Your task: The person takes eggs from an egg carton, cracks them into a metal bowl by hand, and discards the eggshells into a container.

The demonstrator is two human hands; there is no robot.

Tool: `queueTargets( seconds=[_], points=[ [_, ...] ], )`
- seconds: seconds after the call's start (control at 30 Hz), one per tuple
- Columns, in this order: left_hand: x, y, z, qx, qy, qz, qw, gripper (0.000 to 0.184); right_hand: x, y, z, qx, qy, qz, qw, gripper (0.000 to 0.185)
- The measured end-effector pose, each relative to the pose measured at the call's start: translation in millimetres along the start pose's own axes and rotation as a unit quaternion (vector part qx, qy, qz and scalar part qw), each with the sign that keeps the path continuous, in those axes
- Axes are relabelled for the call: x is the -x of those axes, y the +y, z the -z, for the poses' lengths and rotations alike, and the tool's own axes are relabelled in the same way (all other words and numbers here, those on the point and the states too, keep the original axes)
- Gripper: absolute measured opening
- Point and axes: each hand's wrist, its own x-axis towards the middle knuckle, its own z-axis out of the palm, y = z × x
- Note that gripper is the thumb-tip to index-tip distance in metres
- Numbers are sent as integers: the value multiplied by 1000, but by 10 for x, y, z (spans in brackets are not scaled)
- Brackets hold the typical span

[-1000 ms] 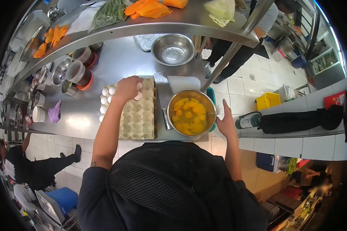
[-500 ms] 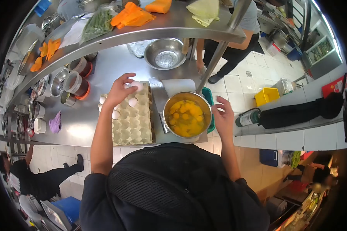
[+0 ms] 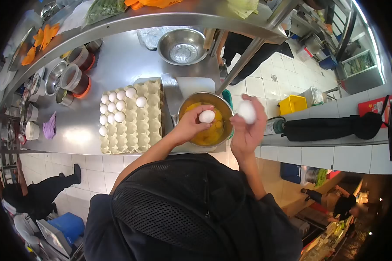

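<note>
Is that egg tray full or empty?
Neither: the egg tray is partly filled. White eggs sit mostly toward its left side, while many cups on the right and nearest the person are bare.

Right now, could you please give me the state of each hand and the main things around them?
Left hand: holding a white egg, shell seemingly whole
Right hand: holding another egg, blurred
Near bowl: uncovered, egg yolks inside
Egg tray: uncovered, partly filled
Far bowl: upright, uncovered
Purple cloth: crumpled
</note>
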Motion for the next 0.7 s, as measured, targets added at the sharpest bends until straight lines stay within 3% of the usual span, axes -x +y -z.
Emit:
queueTargets(
  seconds=[0.03, 0.1, 0.17, 0.23, 0.3, 0.37, 0.4, 0.43, 0.5, 0.53, 0.7],
  points=[
    [-11, -26, -15, 1, -1, 3, 1000, 54, 42, 30, -7, 2, 1, -3, 1000, 41],
    [-62, -86, -20, -103, 9, -60, 993, 54, 135, 135, -21, 130, -36, 71, 988, 44],
    [-110, -92, 34, -138, -4, -54, 989, 54, 281, 435, -147, 146, -88, 37, 985, 44],
    [-139, -157, 71, -173, -10, -49, 984, 54, 299, 480, -214, 130, -151, -62, 978, 44],
    [-138, -224, 78, -102, -16, -49, 993, 51, 273, 579, -235, 75, -116, -71, 988, 42],
    [-101, -199, 113, -102, -5, -45, 994, 52, 178, 615, -144, -111, -52, -308, 943, 40],
    [-105, -133, 116, -102, 7, -46, 994, 54, 104, 597, -118, -153, -34, -379, 912, 31],
    [-112, -74, 125, -104, 1, -46, 994, 54, 75, 613, -75, -152, -29, -377, 913, 31],
    [-112, 44, 146, -154, 40, -38, 986, 50, 39, 635, -17, -192, -84, -475, 855, 27],
    [-113, 109, 143, -174, 30, -58, 983, 55, 32, 617, -27, -168, -114, -480, 854, 30],
    [-189, 204, 112, -182, 7, -63, 981, 50, 54, 683, -93, -145, -172, -476, 850, 30]
  ],
)
